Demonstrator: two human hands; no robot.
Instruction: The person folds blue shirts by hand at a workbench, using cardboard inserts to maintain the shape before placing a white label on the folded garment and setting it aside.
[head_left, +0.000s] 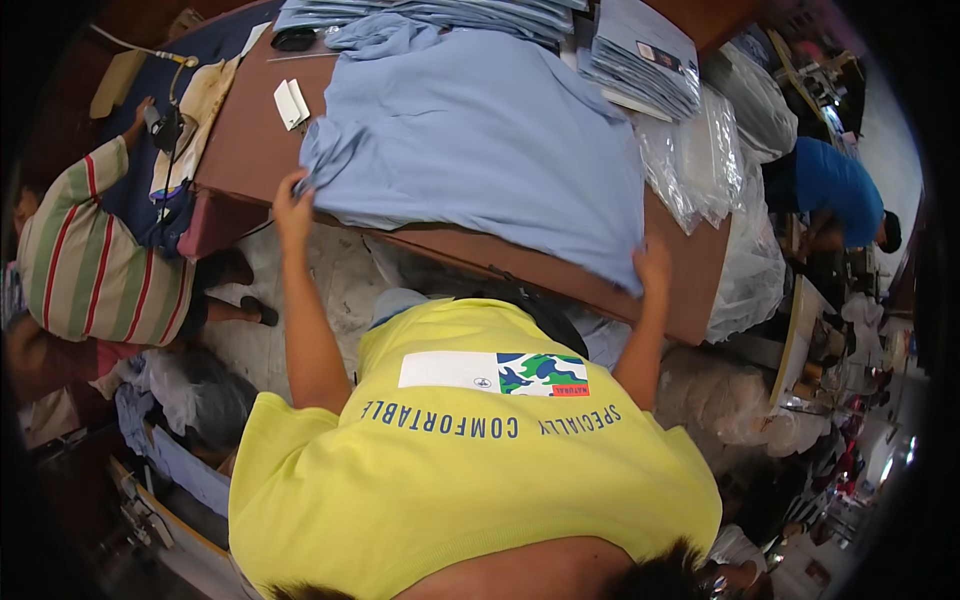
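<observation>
A light blue shirt lies spread over the brown table, its near edge reaching the table's front. My left hand is closed on the shirt's left side, where the cloth bunches into folds. At the near right corner my right hand pinches the shirt's edge, which looks slightly blurred there. Between my hands the cloth lies fairly flat, with shallow wrinkles. A crumpled part of the shirt is gathered at its far left.
Folded blue shirts are stacked at the far right, beside clear plastic bags. White tags lie left of the shirt. A person in a striped top holds an iron at the left; another in blue bends at the right.
</observation>
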